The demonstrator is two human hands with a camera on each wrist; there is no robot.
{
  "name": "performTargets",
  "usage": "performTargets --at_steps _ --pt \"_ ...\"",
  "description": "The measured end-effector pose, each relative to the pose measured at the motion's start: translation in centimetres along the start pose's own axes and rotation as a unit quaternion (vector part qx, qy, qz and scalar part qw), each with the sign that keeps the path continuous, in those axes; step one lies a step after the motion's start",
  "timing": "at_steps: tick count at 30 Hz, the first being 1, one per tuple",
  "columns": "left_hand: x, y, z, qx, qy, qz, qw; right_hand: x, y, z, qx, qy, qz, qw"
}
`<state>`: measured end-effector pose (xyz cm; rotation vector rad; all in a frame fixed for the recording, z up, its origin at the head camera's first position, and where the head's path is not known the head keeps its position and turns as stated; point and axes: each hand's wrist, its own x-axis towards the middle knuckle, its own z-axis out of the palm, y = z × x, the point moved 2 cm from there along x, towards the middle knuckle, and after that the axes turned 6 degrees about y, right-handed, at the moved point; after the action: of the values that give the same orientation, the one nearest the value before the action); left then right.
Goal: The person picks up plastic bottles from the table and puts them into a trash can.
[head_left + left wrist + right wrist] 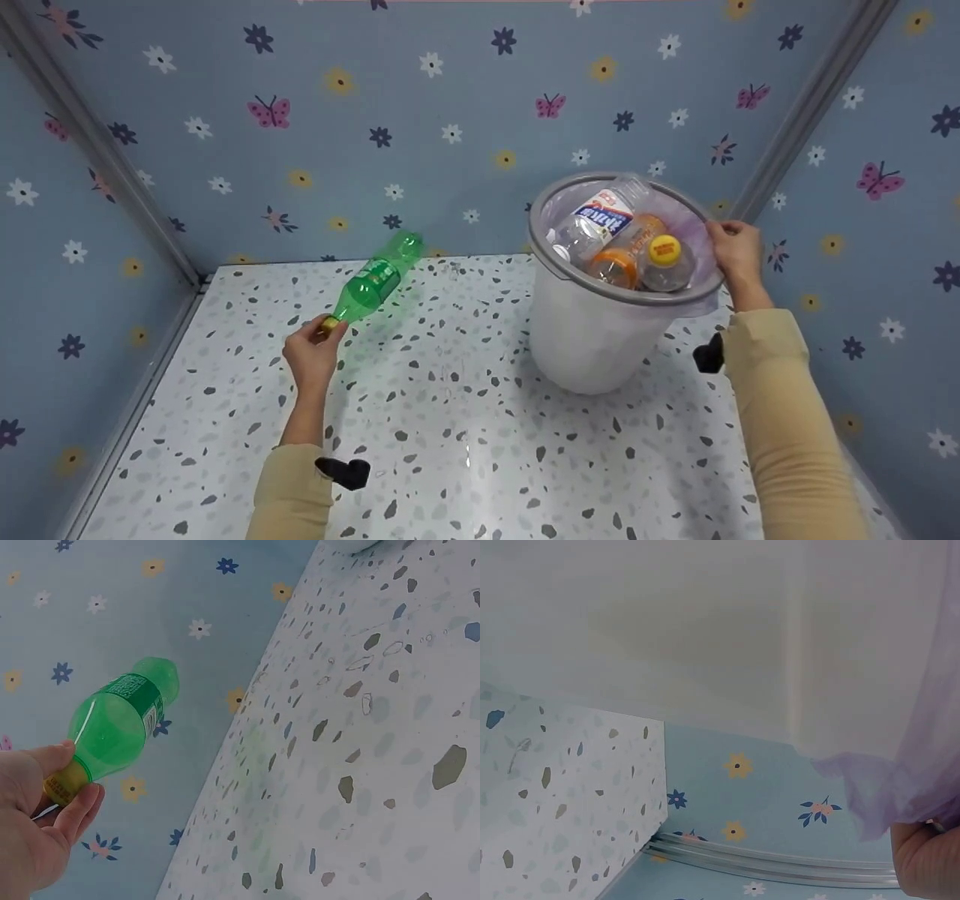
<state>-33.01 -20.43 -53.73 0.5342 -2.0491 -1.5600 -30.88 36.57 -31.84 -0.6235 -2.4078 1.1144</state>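
A green plastic bottle (375, 279) with a yellow cap is tilted above the speckled table in the head view. My left hand (311, 356) pinches it by the cap between thumb and fingers, as the left wrist view of the bottle (124, 720) also shows. On the right stands a white trash bin (592, 345) with a grey rim and a pale purple liner (694, 232). Several empty plastic bottles lie inside, among them a clear bottle (604, 217) with a red and blue label. My right hand (739, 255) grips the bin's rim and liner at its right side.
Blue floral panels (450, 112) enclose the speckled tabletop (450, 420) at the back and both sides. Grey metal strips (97, 142) run along the corners. The bin stands close to the back panel.
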Motion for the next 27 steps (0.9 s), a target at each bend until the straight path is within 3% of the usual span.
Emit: performTargets --at_steps 3,6,9,10,14,16,18,27 --pt "2.4 -3.1 1.1 -0.021 -0.003 0.016 0.9997 0.0 0.0 0.0 0.007 0.005 -0.004 1.0" --pt "4.7 -5.9 2.2 -0.059 -0.007 0.064 0.9962 -0.1 0.1 0.0 0.015 0.009 -0.009 1.0" --pt "5.3 -6.6 2.9 -0.082 0.002 0.116 0.9899 -0.2 0.2 0.0 0.018 0.008 -0.011 1.0" --pt "4.3 -4.5 2.3 -0.087 -0.004 0.112 0.9899 -0.2 0.2 0.0 0.018 0.007 -0.011 1.0" --pt "-2.8 8.1 -1.6 -0.085 -0.022 0.095 0.9916 -0.3 0.2 0.1 0.025 -0.002 -0.007 1.0" --pt "-5.6 13.0 -3.1 -0.077 -0.027 0.091 0.9925 -0.3 0.2 0.1 0.025 -0.004 -0.006 1.0" --pt "-6.5 14.6 -3.4 -0.085 -0.023 0.116 0.9893 -0.3 0.2 0.1 0.023 -0.005 -0.005 1.0" --pt "-7.8 17.3 -3.4 -0.123 -0.051 0.137 0.9816 -0.2 0.1 0.1 0.019 -0.005 0.0 1.0"
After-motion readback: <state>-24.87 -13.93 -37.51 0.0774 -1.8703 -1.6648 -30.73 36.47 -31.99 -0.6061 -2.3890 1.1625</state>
